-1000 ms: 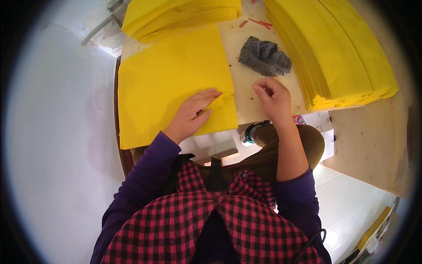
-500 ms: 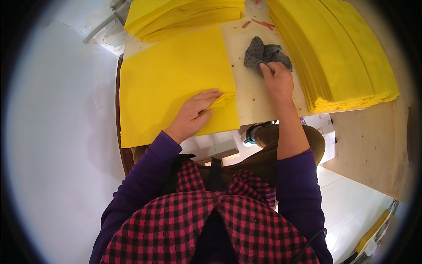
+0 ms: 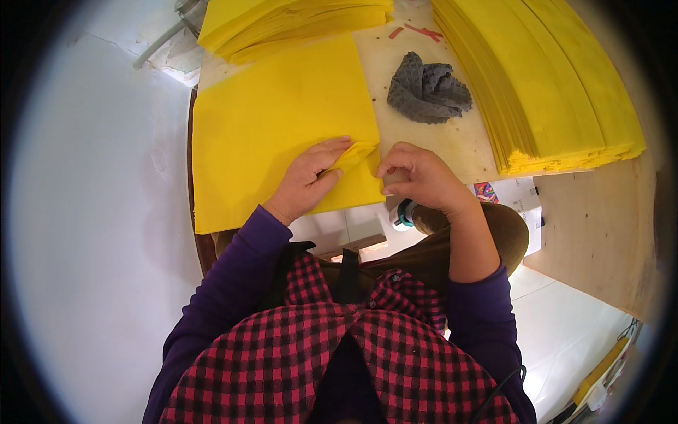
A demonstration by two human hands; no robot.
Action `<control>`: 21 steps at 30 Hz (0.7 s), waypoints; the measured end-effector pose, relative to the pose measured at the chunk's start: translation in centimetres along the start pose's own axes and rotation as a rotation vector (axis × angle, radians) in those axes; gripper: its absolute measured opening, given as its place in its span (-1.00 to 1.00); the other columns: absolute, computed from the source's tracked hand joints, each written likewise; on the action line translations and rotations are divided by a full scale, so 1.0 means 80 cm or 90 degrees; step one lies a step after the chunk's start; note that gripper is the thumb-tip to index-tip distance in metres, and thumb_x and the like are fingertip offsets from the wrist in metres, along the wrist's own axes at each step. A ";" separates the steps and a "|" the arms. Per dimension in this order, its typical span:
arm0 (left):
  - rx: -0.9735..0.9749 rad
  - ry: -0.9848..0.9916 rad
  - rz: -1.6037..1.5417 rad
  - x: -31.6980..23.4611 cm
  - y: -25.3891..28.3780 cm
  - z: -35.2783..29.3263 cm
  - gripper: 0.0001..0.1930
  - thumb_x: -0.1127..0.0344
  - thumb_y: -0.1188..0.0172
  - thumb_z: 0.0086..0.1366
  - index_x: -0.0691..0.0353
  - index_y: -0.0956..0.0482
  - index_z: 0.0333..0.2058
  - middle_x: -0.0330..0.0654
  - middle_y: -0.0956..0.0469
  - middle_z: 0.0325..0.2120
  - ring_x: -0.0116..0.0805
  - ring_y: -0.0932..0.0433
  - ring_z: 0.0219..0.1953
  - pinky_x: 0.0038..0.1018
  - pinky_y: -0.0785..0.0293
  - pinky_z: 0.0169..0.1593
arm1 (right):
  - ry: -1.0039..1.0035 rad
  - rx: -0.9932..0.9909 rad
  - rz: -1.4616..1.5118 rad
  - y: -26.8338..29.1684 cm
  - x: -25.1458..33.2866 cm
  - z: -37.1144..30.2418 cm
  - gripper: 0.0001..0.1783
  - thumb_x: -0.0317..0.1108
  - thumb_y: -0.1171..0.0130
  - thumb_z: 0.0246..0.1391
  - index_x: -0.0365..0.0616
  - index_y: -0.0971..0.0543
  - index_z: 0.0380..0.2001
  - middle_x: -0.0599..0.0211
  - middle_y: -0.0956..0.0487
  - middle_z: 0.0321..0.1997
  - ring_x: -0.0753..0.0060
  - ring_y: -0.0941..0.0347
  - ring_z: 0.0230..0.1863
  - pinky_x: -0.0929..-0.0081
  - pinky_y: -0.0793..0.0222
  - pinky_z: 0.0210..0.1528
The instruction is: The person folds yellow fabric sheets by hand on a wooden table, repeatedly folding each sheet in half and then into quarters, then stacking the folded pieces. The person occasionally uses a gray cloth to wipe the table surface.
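Observation:
A flat, square-cut piece of yellow fabric (image 3: 275, 106), perhaps several layers thick, lies on the wooden table near its front edge. My left hand (image 3: 308, 177) rests on its near right part, thumb and fingers closed on a raised fold. At the fabric's right edge is my right hand (image 3: 427, 180), its fingers curled. Thumb and index fingertips are a little apart there, with nothing plainly between them. A crumpled dark grey textured cloth (image 3: 428, 92) lies on the table beyond the right hand, untouched.
A tall stack of folded yellow fabric (image 3: 537, 92) stands along the table's right side. Another yellow stack (image 3: 296, 25) sits at the far left. Red strips (image 3: 424, 33) lie between them on the bare wood (image 3: 470, 145). A white wall (image 3: 106, 212) borders the left.
My right hand has let go of the grey cloth and come nearer and leftward to the yellow fabric's edge. The left hand keeps its place on the fold.

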State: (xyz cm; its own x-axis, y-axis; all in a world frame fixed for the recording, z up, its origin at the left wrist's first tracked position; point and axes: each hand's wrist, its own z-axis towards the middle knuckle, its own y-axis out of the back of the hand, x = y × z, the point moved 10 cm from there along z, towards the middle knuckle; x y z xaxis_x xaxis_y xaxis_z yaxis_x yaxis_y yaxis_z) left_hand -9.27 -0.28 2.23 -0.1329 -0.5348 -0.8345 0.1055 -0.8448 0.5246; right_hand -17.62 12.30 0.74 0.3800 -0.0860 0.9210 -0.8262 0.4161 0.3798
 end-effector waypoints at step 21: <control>0.003 0.006 -0.015 0.002 -0.002 0.000 -0.68 0.52 -0.08 0.20 0.44 -0.51 -0.05 0.10 -0.44 0.10 -0.05 -0.32 0.25 -0.33 -0.20 0.26 | -0.045 -0.001 -0.014 -0.014 0.001 0.010 -0.81 -0.41 -0.35 -0.16 -0.15 -0.57 -0.42 0.26 -0.52 -0.46 0.29 -0.49 -0.43 0.42 -0.40 -0.36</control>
State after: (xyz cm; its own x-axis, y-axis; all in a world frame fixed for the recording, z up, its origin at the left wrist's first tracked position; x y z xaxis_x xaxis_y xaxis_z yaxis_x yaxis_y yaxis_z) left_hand -9.26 -0.24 2.05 -0.1263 -0.5140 -0.8484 0.0970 -0.8576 0.5051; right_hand -17.01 11.06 0.45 0.3680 -0.1590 0.9161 -0.8175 0.4142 0.4002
